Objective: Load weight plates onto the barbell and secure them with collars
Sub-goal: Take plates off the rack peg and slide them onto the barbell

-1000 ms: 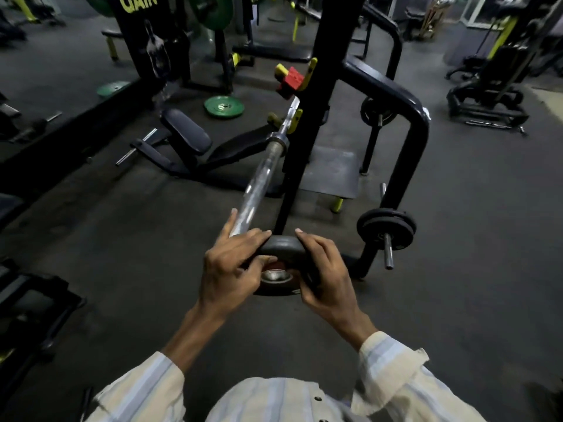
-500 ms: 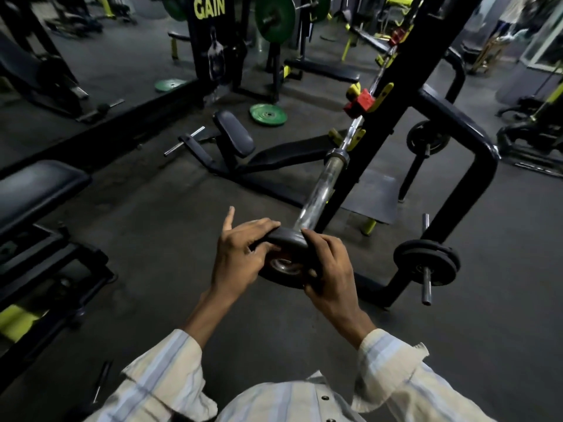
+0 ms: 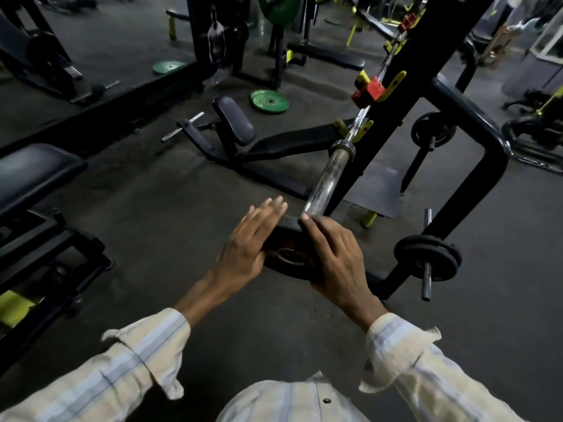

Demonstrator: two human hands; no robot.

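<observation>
A small black weight plate [image 3: 288, 260] sits at the near end of the chrome barbell sleeve [image 3: 327, 181], its centre hole at the sleeve's tip. My right hand [image 3: 333, 254] grips the plate's right rim, fingers curled over its top edge. My left hand [image 3: 248, 245] presses flat against the plate's left rim with fingers stretched out and apart. The barbell rests on yellow hooks of the black rack [image 3: 405, 95]; a red block [image 3: 368, 91] sits near the hooks. No collar is visible on the sleeve.
Black plates [image 3: 426, 257] hang on a storage peg of the rack at the right, another plate [image 3: 432, 132] farther back. A green plate [image 3: 269, 101] lies on the floor beyond a low black bench [image 3: 234, 123]. A padded bench [image 3: 33, 175] stands at the left.
My left hand has gone from gripping the plate's rim to lying flat against it with fingers extended. The view has swung left and closer to the sleeve; the plate stays at the sleeve's end.
</observation>
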